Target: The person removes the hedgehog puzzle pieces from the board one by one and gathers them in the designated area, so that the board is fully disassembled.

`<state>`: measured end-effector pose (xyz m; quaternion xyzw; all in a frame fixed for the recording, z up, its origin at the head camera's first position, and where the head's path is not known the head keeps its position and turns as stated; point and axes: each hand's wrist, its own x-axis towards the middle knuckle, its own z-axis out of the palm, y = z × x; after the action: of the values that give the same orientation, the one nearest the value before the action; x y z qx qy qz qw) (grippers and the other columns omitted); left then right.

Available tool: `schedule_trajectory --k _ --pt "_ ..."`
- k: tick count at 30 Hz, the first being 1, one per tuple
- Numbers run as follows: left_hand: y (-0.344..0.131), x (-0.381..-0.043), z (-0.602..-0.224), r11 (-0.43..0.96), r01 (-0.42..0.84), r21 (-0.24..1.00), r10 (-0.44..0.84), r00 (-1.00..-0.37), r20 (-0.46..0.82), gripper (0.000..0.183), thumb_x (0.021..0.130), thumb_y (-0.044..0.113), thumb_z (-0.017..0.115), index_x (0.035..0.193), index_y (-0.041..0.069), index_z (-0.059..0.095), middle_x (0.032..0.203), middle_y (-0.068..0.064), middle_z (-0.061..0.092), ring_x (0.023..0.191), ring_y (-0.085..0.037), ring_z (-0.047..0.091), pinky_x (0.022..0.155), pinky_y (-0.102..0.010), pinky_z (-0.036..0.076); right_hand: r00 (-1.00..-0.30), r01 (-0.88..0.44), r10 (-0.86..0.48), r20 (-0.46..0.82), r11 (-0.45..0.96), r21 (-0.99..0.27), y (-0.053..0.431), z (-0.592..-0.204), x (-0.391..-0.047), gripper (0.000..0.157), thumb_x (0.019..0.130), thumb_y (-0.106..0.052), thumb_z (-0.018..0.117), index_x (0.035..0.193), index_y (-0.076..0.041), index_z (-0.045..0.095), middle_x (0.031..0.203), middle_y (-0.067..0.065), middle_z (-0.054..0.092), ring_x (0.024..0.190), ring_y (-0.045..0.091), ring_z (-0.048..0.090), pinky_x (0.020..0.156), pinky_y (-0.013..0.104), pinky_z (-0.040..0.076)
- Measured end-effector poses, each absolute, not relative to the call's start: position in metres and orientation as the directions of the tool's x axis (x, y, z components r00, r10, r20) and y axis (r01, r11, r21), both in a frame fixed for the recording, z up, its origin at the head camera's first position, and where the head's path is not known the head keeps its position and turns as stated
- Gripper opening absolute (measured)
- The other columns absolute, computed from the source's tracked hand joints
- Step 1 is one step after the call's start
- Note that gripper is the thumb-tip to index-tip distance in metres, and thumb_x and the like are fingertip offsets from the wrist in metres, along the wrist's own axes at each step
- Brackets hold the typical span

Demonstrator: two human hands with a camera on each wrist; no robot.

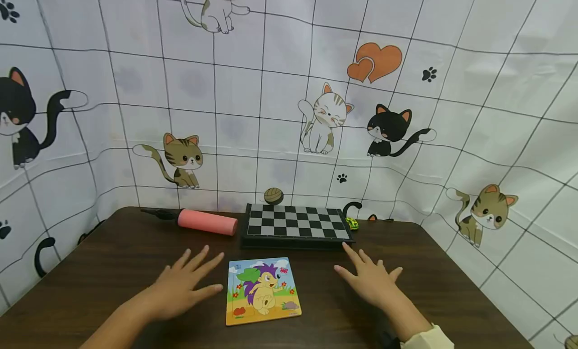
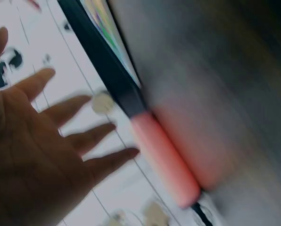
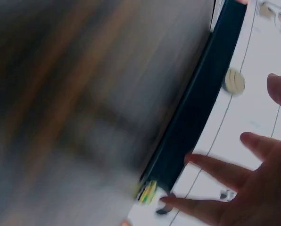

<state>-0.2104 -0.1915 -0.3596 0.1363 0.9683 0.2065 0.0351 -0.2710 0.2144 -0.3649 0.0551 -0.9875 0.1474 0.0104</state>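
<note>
A flat square picture puzzle (image 1: pixel 263 291) with a purple-spined hedgehog lies on the dark wooden table (image 1: pixel 113 269), between the two hands. To its left is my left hand (image 1: pixel 176 289), fingers spread and holding nothing. My right hand (image 1: pixel 372 279) is spread on the other side, also holding nothing, its fingertips near the front right corner of a black-and-white checkered board box (image 1: pixel 295 223). In the left wrist view the left hand (image 2: pixel 41 141) has straight, parted fingers. The right wrist view shows the right hand (image 3: pixel 249 174) with its fingers apart too.
A pink cylinder (image 1: pixel 207 222) with a black end lies at the back left, beside the board box. Behind the box's right corner sits a small yellow-green toy car (image 1: pixel 351 223). A white curtain (image 1: pixel 235 108) with cat drawings and grid lines hangs around the table's back and sides.
</note>
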Motion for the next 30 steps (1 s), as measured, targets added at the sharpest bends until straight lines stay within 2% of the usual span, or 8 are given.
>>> schedule_trajectory --k 4,6,9,11,13,17,23,30 --pt "-0.17 -0.203 -0.353 0.772 0.345 0.533 0.471 -0.875 -0.115 0.066 0.096 0.052 0.058 0.152 0.021 0.043 0.158 -0.014 0.034 0.144 -0.052 0.018 0.104 -0.078 0.017 -0.975 -0.221 -0.209 0.074 0.914 -0.339 0.177 -0.362 -0.286 0.07 0.093 -0.06 0.057 0.154 -0.029 0.038 0.139 0.012 0.058 0.127 0.052 0.048 0.098 0.084 -0.006" --pt "-0.157 -0.2 -0.351 0.744 0.391 0.542 0.54 -0.829 -0.144 0.061 0.096 0.051 0.058 0.147 0.02 0.049 0.156 -0.009 0.039 0.145 -0.044 0.024 0.108 -0.072 0.023 -0.948 -0.317 -0.301 0.102 0.876 -0.363 0.151 -0.361 -0.292 0.059 0.094 -0.048 0.064 0.147 -0.025 0.049 0.13 0.007 0.065 0.124 0.045 0.054 0.102 0.081 0.005" --pt "-0.138 -0.198 -0.351 0.71 0.459 0.534 0.613 -0.777 -0.147 0.057 0.097 0.05 0.056 0.145 0.019 0.052 0.155 -0.003 0.041 0.145 -0.034 0.03 0.112 -0.062 0.028 -0.89 -0.448 -0.442 0.114 0.799 -0.401 0.11 -0.359 -0.297 0.043 0.094 -0.03 0.069 0.135 -0.02 0.062 0.124 0.002 0.068 0.121 0.035 0.058 0.107 0.067 0.03" --pt "-0.129 -0.198 -0.355 0.683 0.511 0.522 0.656 -0.743 -0.131 0.06 0.098 0.052 0.054 0.147 0.018 0.05 0.157 -0.001 0.038 0.145 -0.03 0.031 0.112 -0.057 0.031 -0.847 -0.515 -0.522 0.101 0.759 -0.398 0.084 -0.359 -0.299 0.034 0.092 -0.021 0.071 0.126 -0.017 0.068 0.119 0.004 0.069 0.114 0.03 0.061 0.098 0.052 0.047" --pt "-0.123 -0.204 -0.365 0.667 0.549 0.503 0.684 -0.719 -0.123 0.064 0.098 0.055 0.051 0.151 0.019 0.044 0.159 0.0 0.033 0.147 -0.028 0.028 0.114 -0.055 0.029 -0.822 -0.543 -0.566 0.063 0.746 -0.386 0.063 -0.359 -0.299 0.031 0.09 -0.013 0.072 0.121 -0.017 0.071 0.113 0.004 0.067 0.105 0.024 0.063 0.085 0.038 0.054" --pt "-0.125 -0.228 -0.406 0.671 0.596 0.441 0.706 -0.695 -0.135 0.076 0.094 0.069 0.044 0.156 0.026 0.033 0.164 0.001 0.02 0.15 -0.03 0.018 0.115 -0.056 0.026 -0.814 -0.535 -0.58 -0.02 0.764 -0.361 0.03 -0.36 -0.3 0.032 0.084 -0.006 0.074 0.112 -0.021 0.076 0.111 0.006 0.058 0.096 0.022 0.058 0.067 0.028 0.051" --pt "-0.136 -0.264 -0.459 0.666 0.661 0.346 0.737 -0.655 -0.166 0.079 0.088 0.08 0.037 0.153 0.034 0.035 0.161 -0.002 0.025 0.148 -0.032 0.023 0.11 -0.056 0.035 -0.846 -0.475 -0.525 -0.093 0.821 -0.317 0.007 -0.362 -0.301 0.032 0.077 -0.017 0.084 0.105 -0.028 0.076 0.126 0.012 0.051 0.111 0.036 0.048 0.073 0.043 0.05" --pt "-0.143 -0.277 -0.467 0.678 0.612 0.408 0.725 -0.647 -0.235 0.073 0.086 0.079 0.045 0.15 0.046 0.033 0.161 0.007 0.019 0.148 -0.033 0.021 0.1 -0.062 0.042 -0.832 -0.465 -0.526 -0.176 0.835 -0.295 0.002 -0.357 -0.307 0.038 0.075 -0.017 0.086 0.109 -0.028 0.072 0.131 0.013 0.049 0.116 0.036 0.044 0.078 0.046 0.049"
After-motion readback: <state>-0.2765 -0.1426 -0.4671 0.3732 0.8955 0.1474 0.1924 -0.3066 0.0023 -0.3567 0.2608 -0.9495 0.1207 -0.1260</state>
